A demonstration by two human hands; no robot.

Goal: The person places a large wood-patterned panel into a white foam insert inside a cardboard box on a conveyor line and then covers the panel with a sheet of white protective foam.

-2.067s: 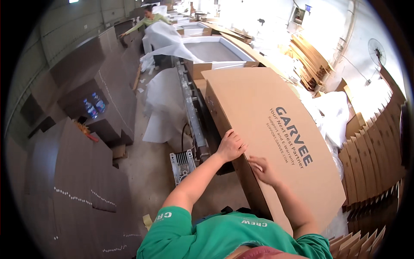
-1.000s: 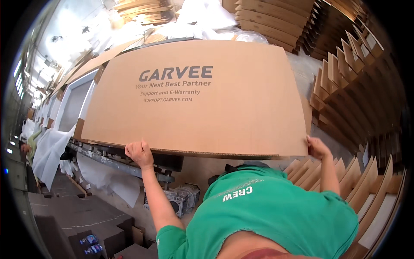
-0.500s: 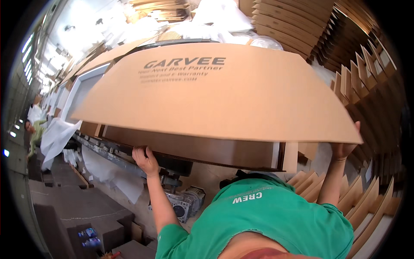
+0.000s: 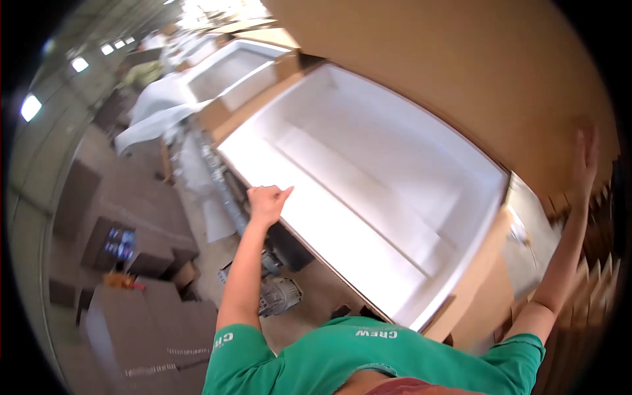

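Observation:
In front of me lies a long open cardboard box (image 4: 479, 279), with a white lining or tray (image 4: 368, 158) inside it. A lengthwise step runs along the white interior. My left hand (image 4: 266, 204) is at the box's near left edge, fingers curled over the rim and thumb sticking out to the right. At the far right, my right hand (image 4: 586, 155) lies against the large raised cardboard flap (image 4: 454, 59), its fingers stretched out and somewhat blurred. The flap stands up along the far side of the box.
Another open box with a white tray (image 4: 247, 62) sits beyond, with white sheeting (image 4: 155, 105) hanging near it. Below the near edge are a motor (image 4: 280, 296) and a metal rail (image 4: 214, 168). Brown cartons (image 4: 145, 329) stand at left; cardboard sheets (image 4: 596, 289) at right. A person (image 4: 141, 74) is far left.
The flap has swung up and away from over the box, baring the white interior. My right hand rose with it. My left hand stays at the near edge while the view has turned.

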